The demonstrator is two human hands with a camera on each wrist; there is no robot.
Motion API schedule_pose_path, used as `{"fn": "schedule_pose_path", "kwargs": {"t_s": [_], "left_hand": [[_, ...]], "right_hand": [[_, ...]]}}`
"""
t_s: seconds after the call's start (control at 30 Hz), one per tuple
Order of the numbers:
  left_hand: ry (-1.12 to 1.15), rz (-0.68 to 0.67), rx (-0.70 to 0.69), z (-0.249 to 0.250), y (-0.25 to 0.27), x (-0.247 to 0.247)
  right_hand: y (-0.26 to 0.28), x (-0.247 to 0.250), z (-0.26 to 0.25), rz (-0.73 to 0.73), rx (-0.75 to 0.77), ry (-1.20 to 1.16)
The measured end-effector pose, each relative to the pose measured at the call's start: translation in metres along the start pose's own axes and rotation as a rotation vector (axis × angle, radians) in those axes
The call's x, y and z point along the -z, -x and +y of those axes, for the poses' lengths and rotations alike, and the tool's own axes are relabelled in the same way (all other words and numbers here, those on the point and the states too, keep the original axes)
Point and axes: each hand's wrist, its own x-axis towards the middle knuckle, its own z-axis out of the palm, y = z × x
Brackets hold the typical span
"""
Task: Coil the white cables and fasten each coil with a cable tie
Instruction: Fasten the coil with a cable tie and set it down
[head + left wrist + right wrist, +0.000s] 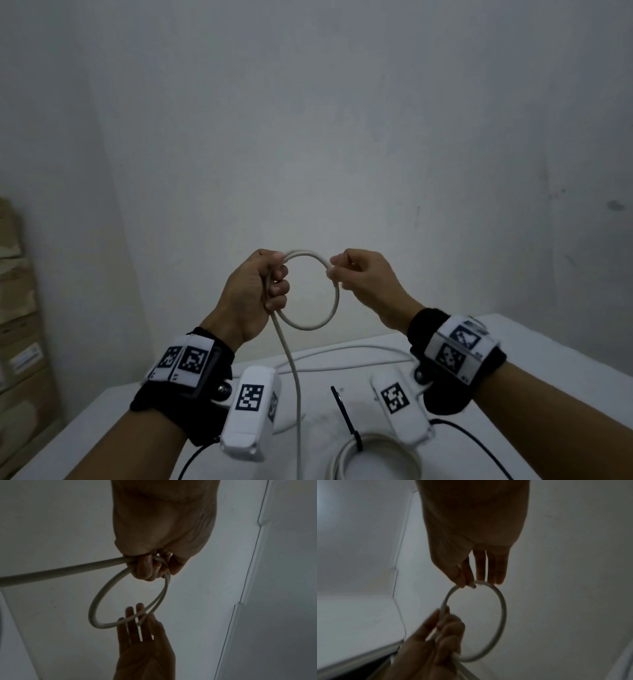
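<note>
A bare storeroom-like back room rather than a home, judging by the plain white table [534, 346] pushed against an unadorned, scuffed grey-white plaster wall [342, 137], with labelled brown cardboard boxes [19, 308] stacked to the left of the table.

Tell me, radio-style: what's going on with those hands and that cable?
Left hand grips white cable loop; right hand pinches its end. One coil already tied on table. Nothing in the way.
</note>
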Motion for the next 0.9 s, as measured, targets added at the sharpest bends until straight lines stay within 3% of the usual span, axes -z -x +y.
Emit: {"fn": "schedule_pose_path", "kwargs": {"t_s": [0.07, 0.17, 0.47, 0.73, 0.9], "left_hand": [[0.005, -0.005, 0.006, 0.002, -0.001, 0.003], [-0.048, -0.010, -0.008, 0.004, 0.000, 0.006], [-0.121, -0.021, -0.042, -0.001, 0.002, 0.008], [-0.217, 0.002, -0.122, -0.007, 0.002, 0.004], [-0.309, -0.004, -0.162, -0.013, 0.004, -0.001]], "right_hand": [[0.000, 0.003, -0.004, -0.138, -0.101, -0.283], [0.001, 0.006, -0.007, -0.164, -0.148, -0.436], [0.003, 0.010, -0.006, -0.265, -0.249, -0.351], [0.009, 0.013, -0.010, -0.246, -0.186, -0.188], [0.008, 0.013, -0.005, -0.121, -0.156, -0.177]]}}
